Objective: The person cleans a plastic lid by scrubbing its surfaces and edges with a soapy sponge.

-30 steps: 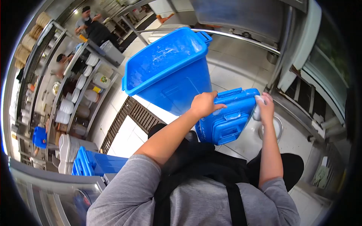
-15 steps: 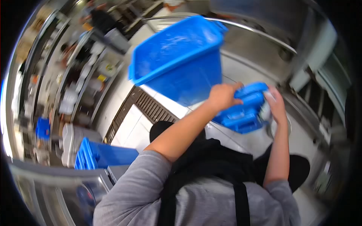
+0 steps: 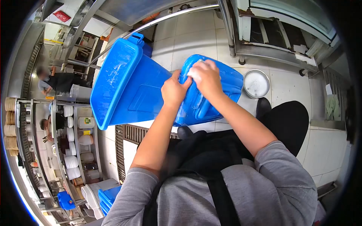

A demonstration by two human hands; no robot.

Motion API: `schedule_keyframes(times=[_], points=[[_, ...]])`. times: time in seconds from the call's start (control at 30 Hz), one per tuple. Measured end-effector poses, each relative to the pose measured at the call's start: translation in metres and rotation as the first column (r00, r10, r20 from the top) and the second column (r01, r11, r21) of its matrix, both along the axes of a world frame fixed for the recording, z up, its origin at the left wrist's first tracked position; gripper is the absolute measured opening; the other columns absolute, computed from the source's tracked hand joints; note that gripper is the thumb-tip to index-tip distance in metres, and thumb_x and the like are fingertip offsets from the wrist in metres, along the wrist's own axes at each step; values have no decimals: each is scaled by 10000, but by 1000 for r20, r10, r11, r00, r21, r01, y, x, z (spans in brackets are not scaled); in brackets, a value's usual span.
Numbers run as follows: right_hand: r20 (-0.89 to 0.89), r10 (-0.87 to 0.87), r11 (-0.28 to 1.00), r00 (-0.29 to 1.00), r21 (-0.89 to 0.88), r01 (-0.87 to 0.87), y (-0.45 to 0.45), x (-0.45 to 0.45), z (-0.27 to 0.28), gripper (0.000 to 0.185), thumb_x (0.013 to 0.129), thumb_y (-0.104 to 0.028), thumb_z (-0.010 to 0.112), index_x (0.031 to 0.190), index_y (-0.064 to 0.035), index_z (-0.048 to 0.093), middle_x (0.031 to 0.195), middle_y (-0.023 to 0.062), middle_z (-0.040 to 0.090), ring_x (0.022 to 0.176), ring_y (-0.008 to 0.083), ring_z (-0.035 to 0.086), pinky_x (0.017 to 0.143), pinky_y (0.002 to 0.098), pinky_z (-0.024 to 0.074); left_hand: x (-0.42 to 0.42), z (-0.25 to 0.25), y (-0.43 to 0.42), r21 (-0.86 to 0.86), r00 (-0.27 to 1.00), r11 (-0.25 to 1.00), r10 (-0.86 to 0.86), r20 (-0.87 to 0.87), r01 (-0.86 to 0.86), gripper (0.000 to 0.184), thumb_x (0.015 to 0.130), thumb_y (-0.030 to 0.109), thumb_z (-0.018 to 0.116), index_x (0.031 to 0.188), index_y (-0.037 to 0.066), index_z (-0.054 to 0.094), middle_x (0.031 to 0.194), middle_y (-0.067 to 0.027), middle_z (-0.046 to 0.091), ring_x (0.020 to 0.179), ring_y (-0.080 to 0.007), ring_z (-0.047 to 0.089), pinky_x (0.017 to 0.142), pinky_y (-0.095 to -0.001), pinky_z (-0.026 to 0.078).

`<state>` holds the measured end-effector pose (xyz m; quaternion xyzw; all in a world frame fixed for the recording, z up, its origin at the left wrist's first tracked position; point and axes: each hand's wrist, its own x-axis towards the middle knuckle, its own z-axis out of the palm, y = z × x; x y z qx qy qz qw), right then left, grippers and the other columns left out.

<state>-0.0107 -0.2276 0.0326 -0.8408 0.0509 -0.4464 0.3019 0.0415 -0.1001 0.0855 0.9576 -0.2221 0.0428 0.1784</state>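
Observation:
A blue plastic bin lid [image 3: 222, 79] is tilted up in front of my knees. My left hand [image 3: 173, 90] grips its near-left edge, thumb on top. On the lid's upper face my right hand [image 3: 205, 77] presses a white, foamy wad [image 3: 195, 72]; whether it is a sponge or a cloth I cannot tell. Just left of the lid, the large blue bin [image 3: 147, 90] has white suds streaked on its inner wall. Right of the lid, a round metal bowl [image 3: 256, 83] of frothy white liquid sits on the tiles by my shoe.
A slotted floor drain [image 3: 137, 133] runs beside the bin. Shelves at left carry stacked white dishes [image 3: 71, 162] and tubs. Two other people [image 3: 56, 81] are farther off at left. A metal rail [image 3: 173, 17] stands beyond the bin, and a steel-legged unit [image 3: 275, 56] at upper right.
My view has turned, so the bin now appears farther left. The lid now shows its broad upper face, and my right hand has gone from its right edge onto that face.

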Motion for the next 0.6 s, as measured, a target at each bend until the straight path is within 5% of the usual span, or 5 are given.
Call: schedule_keyframes(times=[0.13, 0.27, 0.37, 0.47, 0.6], points=[[-150, 16, 850, 989, 522, 66, -43, 9, -37, 172, 767, -65, 636, 914, -85, 723, 931, 142, 679, 875, 352, 632, 788, 427, 510, -6, 0, 0, -24, 999, 1000, 11, 42, -10, 497, 784, 466, 735, 1095, 80, 688, 884, -192, 713, 847, -369, 699, 766, -434, 548], [52, 34, 990, 998, 137, -41, -8, 6, -3, 109, 763, -84, 656, 854, -99, 715, 941, 119, 676, 937, 321, 626, 862, 419, 492, -6, -5, 4, -9, 998, 1000, -15, 62, 16, 484, 778, 460, 743, 1062, 72, 693, 862, -183, 712, 819, -361, 700, 741, -430, 549], [84, 6, 988, 996, 151, -19, -13, 3, -13, 106, 760, -105, 696, 862, -78, 701, 940, 135, 670, 909, 337, 626, 840, 424, 498, -5, -4, 1, -6, 999, 1000, 19, 39, -19, 470, 778, 448, 748, 1045, 65, 693, 862, -183, 710, 803, -350, 702, 719, -426, 546], [-179, 12, 726, 984, 678, 115, -46, 7, -55, 219, 770, -160, 771, 926, -34, 681, 933, 169, 677, 860, 333, 661, 787, 403, 526, -7, -13, 8, -6, 996, 999, 44, 81, -43, 472, 784, 445, 744, 1051, 60, 690, 891, -189, 710, 821, -354, 700, 725, -427, 544], [-196, 37, 703, 980, 702, 114, -44, 0, -57, 230, 777, -146, 738, 963, -21, 686, 957, 187, 687, 879, 333, 669, 799, 397, 528, -12, -10, 6, -3, 997, 1000, 23, 79, -23, 487, 797, 445, 733, 1073, 48, 678, 938, -199, 708, 855, -366, 696, 742, -431, 540]])
